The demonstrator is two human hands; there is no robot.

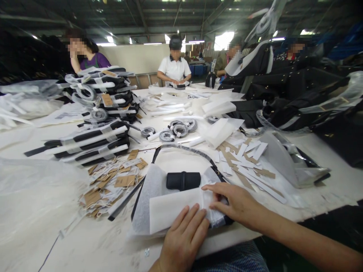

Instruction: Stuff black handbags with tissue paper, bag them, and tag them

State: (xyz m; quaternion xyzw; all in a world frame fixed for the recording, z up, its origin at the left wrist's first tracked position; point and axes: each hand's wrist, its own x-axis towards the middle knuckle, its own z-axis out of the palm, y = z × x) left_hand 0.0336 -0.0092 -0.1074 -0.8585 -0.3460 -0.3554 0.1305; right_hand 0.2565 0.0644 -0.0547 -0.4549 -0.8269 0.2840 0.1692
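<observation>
A black handbag point(183, 180) lies in front of me, its body mostly covered by thin white wrapping. Its dark flap strap shows in the middle, and its film-wrapped handle point(190, 148) arches away from me. Across the lower front lies a folded white foam sheet point(167, 211). My left hand point(185, 234) rests flat on the sheet's lower edge with its fingers stretched out. At the sheet's right end, my right hand point(232, 200) grips the crinkled sheet between thumb and bent fingers. The bag's lower right corner is partly hidden under my right hand.
Loose brown and white tags point(113, 181) lie left of the bag, below stacked wrapped black bags point(96, 139). Coiled straps point(180, 129) sit beyond it. Cardboard strips point(249, 162) and black bags point(297, 94) are on the right. Several co-workers sit around the table, one in a white shirt point(174, 68).
</observation>
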